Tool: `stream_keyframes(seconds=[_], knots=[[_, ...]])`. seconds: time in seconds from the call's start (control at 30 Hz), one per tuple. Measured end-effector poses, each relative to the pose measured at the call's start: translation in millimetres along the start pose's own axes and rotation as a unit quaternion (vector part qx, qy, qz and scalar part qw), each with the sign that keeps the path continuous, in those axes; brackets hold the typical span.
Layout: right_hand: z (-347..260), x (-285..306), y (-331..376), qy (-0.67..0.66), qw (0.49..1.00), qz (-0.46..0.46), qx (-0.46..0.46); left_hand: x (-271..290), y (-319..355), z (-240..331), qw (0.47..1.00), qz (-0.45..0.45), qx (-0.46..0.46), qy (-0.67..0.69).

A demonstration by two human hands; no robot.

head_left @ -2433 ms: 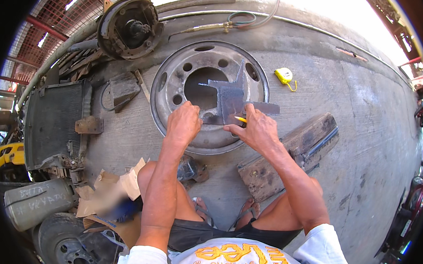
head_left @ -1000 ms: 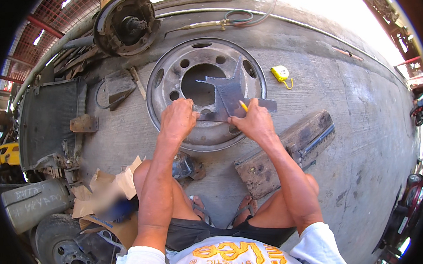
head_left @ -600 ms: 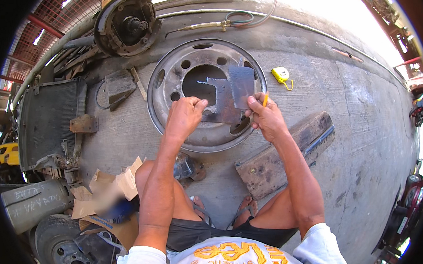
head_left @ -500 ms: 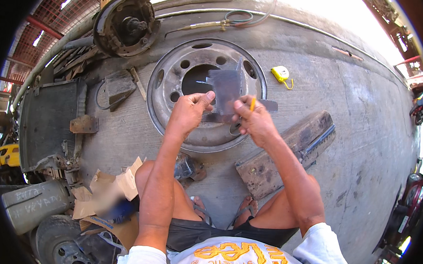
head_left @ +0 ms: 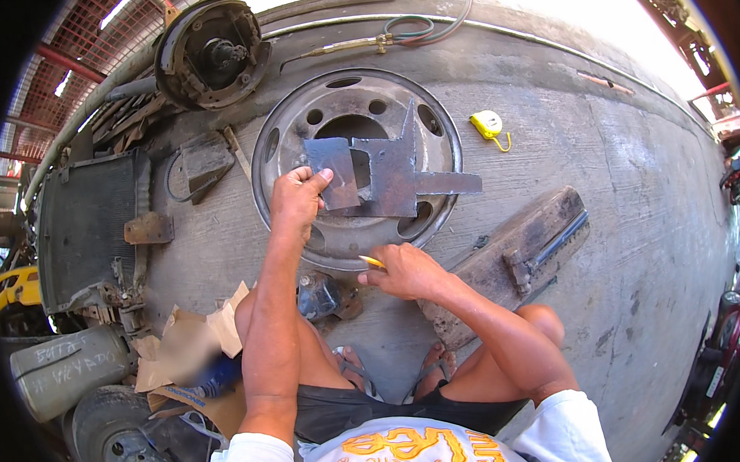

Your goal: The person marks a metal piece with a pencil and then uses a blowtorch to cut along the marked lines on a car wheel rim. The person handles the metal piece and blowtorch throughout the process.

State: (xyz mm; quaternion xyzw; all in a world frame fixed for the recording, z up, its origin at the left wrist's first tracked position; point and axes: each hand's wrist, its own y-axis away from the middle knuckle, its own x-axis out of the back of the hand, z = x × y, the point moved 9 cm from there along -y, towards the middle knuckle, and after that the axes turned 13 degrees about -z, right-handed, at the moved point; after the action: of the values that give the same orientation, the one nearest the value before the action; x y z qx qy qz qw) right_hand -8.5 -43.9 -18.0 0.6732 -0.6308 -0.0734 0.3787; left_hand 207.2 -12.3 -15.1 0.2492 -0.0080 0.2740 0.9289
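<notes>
A grey steel wheel rim lies flat on the concrete in front of me. Across it rests an irregular cut steel plate. My left hand holds a smaller rectangular steel piece by its lower edge, lifted beside the plate's left side. Drawn back over the near edge of the rim, my right hand is closed around a yellow pencil, away from the plate.
A yellow tape measure lies right of the rim. A long steel channel piece lies at my right knee. A brake drum, a torch hose, a radiator, cardboard scraps and metal parts crowd the left.
My right hand pulled back from the plate toward me with the pencil. My left hand picked up the small steel piece and shifted it left of the plate.
</notes>
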Motion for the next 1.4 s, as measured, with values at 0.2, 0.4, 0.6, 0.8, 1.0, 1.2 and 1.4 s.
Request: stream_keyframes(seconds=[0.2,0.4,0.6,0.8,1.0,1.2,1.4], knots=[[3.9,-0.9,1.9,0.034,0.999,-0.011,-0.01,-15.7,-2.2,-5.3,0.999,-0.036,0.015,0.013],[0.6,-4.9,3.9,0.059,0.998,0.001,-0.004,-30.6,-12.1,-12.7,0.997,-0.076,0.004,0.032],[2.9,-3.3,4.6,0.074,0.997,0.008,-0.005,-33.9,-26.3,-26.2,0.998,-0.064,0.016,0.002],[8.2,-2.4,5.2,0.074,0.997,0.013,-0.009,-35.8,-32.9,-28.6,0.998,-0.058,-0.008,-0.019],[8.1,-3.8,4.8,0.069,0.998,0.011,-0.009,-28.2,-28.8,-17.0,0.984,0.007,-0.027,-0.173],[3.0,-2.2,6.4,0.068,0.998,0.017,0.002,-26.2,-21.6,-4.7,0.971,0.036,-0.022,-0.235],[3.1,1.4,11.2,0.039,0.999,0.015,0.004,-28.7,-15.7,0.9,0.975,0.019,0.011,-0.22]])
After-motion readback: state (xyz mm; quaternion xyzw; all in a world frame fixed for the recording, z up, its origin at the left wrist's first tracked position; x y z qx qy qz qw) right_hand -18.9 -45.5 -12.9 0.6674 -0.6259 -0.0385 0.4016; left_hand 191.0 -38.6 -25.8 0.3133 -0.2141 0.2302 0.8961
